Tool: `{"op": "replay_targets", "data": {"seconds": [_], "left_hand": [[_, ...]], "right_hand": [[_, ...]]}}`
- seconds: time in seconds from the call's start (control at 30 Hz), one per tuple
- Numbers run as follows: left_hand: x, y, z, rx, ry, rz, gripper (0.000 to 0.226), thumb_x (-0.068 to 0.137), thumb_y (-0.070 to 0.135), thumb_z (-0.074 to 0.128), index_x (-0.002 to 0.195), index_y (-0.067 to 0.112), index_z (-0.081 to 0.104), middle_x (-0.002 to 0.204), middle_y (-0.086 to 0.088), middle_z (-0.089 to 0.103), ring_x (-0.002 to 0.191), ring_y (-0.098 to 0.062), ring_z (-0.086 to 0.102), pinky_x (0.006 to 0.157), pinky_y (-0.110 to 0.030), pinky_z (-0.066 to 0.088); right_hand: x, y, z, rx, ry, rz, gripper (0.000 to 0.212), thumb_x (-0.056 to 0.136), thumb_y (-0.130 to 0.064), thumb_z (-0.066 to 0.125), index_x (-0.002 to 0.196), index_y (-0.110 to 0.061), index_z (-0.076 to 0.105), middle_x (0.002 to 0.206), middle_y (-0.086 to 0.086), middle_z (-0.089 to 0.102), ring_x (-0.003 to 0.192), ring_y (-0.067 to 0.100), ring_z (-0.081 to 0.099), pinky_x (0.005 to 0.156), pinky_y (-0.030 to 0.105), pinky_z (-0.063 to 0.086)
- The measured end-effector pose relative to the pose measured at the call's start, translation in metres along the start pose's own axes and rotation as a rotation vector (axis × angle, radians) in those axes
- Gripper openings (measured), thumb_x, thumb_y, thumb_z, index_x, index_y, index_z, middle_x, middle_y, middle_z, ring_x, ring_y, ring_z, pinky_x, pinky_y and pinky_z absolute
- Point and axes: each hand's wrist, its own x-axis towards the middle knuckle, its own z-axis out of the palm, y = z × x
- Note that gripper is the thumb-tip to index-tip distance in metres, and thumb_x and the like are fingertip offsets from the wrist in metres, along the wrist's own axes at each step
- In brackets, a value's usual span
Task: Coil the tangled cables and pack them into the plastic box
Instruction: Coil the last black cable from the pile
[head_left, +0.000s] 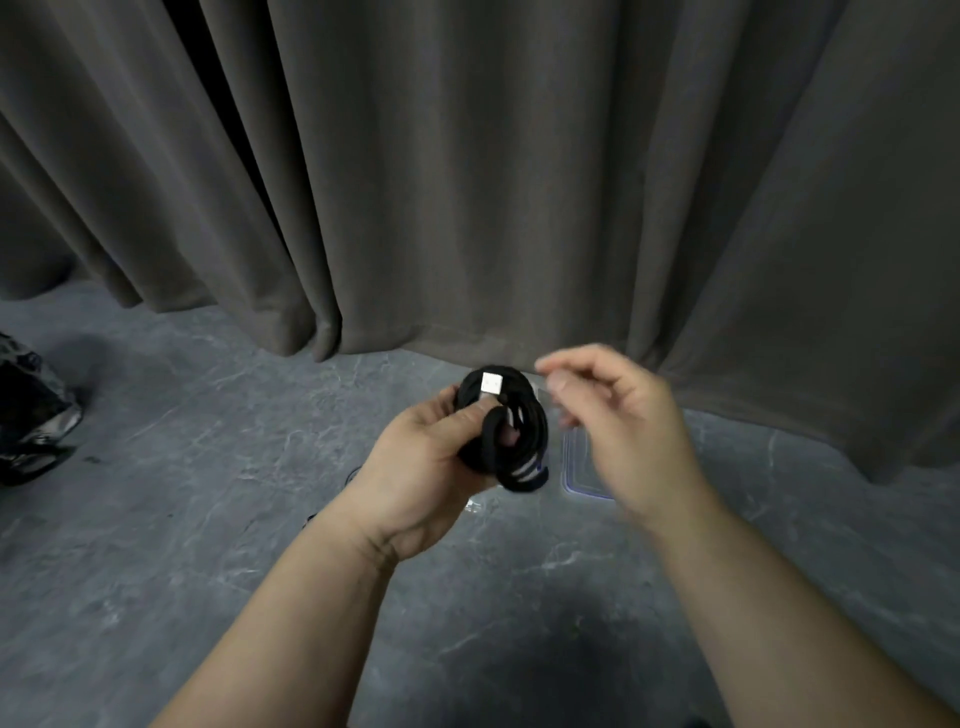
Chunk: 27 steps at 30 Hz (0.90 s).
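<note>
The coiled cable (506, 428) sits between both hands; plastic box (582, 467) on the floor (208, 467) behind; bag (31, 415) at nine o'clock.

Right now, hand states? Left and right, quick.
Left hand: grips the coiled black cable with a silver plug.
Right hand: beside the coil, fingers loosely curled and motion-blurred; cannot tell whether it holds anything.

I see open grey marbled floor (197, 519) to the left and near side of my hands. Ahead, the dark grey pleated curtain (467, 182) closes the far side. A crumpled black-and-silver bag (31, 415) stands at the left edge, well apart.
</note>
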Motion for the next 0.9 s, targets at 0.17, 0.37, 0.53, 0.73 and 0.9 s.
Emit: {"op": "replay_targets", "data": {"seconds": [0.17, 0.37, 0.53, 0.73, 0.9], "left_hand": [[-0.005, -0.006, 0.000, 0.069, -0.227, -0.187, 0.031, 0.081, 0.014, 0.055, 0.108, -0.001, 0.059, 0.077, -0.006, 0.066, 0.070, -0.013, 0.062, 0.072, -0.025, 0.051], [-0.003, -0.008, 0.001, 0.138, -0.178, -0.217, 0.039, 0.082, 0.012, 0.057, 0.115, -0.009, 0.058, 0.089, -0.013, 0.067, 0.079, -0.015, 0.065, 0.078, -0.025, 0.053], [-0.003, -0.008, 0.008, 0.266, -0.030, -0.207, 0.038, 0.082, 0.018, 0.071, 0.106, -0.011, 0.063, 0.087, -0.018, 0.064, 0.077, -0.021, 0.062, 0.078, -0.036, 0.049], [-0.002, -0.006, 0.014, 0.282, 0.124, -0.013, 0.017, 0.095, 0.011, 0.051, 0.105, 0.001, 0.060, 0.078, -0.009, 0.069, 0.072, -0.018, 0.065, 0.070, -0.034, 0.053], [-0.002, -0.005, 0.018, 0.162, 0.130, -0.010, 0.023, 0.097, 0.006, 0.042, 0.111, -0.006, 0.057, 0.094, -0.020, 0.063, 0.083, -0.028, 0.060, 0.071, -0.036, 0.048]], "right_hand": [[-0.008, 0.006, 0.007, -0.201, -0.217, 0.016, 0.040, 0.085, -0.061, 0.039, 0.124, -0.056, 0.046, 0.112, -0.023, 0.060, 0.096, -0.003, 0.061, 0.085, 0.013, 0.046], [-0.012, 0.021, 0.008, -0.414, -0.214, -0.060, 0.058, 0.091, -0.059, 0.028, 0.103, -0.021, 0.070, 0.096, 0.000, 0.068, 0.094, 0.014, 0.063, 0.085, 0.039, 0.049], [-0.011, 0.025, 0.009, -0.393, -0.094, -0.018, 0.054, 0.090, -0.055, 0.030, 0.088, -0.016, 0.067, 0.081, -0.003, 0.065, 0.082, 0.013, 0.060, 0.077, 0.036, 0.048], [-0.010, 0.021, 0.015, -0.294, 0.207, 0.041, 0.038, 0.101, -0.031, 0.043, 0.063, -0.027, 0.044, 0.055, -0.011, 0.049, 0.059, 0.003, 0.048, 0.055, 0.014, 0.033], [-0.011, 0.022, 0.024, -0.266, 0.197, 0.059, 0.037, 0.100, -0.036, 0.041, 0.063, -0.032, 0.043, 0.059, -0.021, 0.052, 0.061, 0.002, 0.049, 0.056, 0.014, 0.034]]}}
